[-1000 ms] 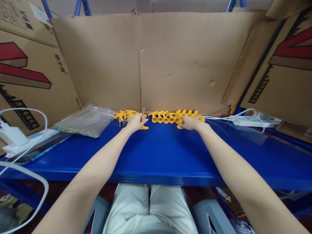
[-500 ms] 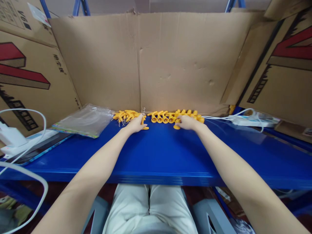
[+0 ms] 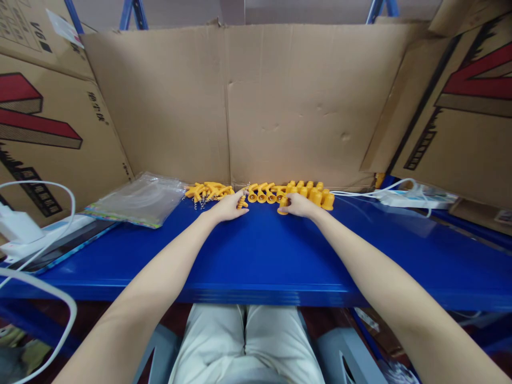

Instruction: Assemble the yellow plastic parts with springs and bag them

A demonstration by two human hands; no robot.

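My left hand (image 3: 232,207) is closed around a yellow ribbed piece (image 3: 241,201) with a thin metal chain or spring at its top. In my right hand (image 3: 300,206) is a small yellow cup (image 3: 282,206), pinched at its side just above the blue surface. Between the hands, against the cardboard, runs a row of yellow cups with branched stems (image 3: 261,197), their mouths facing me. Several upturned yellow cups (image 3: 327,200) stand beyond and right of my right hand. Left of my left hand lies a pile of yellow branched pieces (image 3: 204,191) with small metal chains.
A blue shelf top (image 3: 256,250) spans the front, backed by a tall cardboard sheet (image 3: 304,101). Clear plastic bags (image 3: 138,200) lie at left, beside a phone (image 3: 64,245) and a white charger (image 3: 18,221). A white power strip (image 3: 416,198) with cables sits at right.
My left hand has moved slightly right with the ribbed piece, which now stands more upright. My right hand has shifted a little left with the cup, uncovering more upturned cups behind it.
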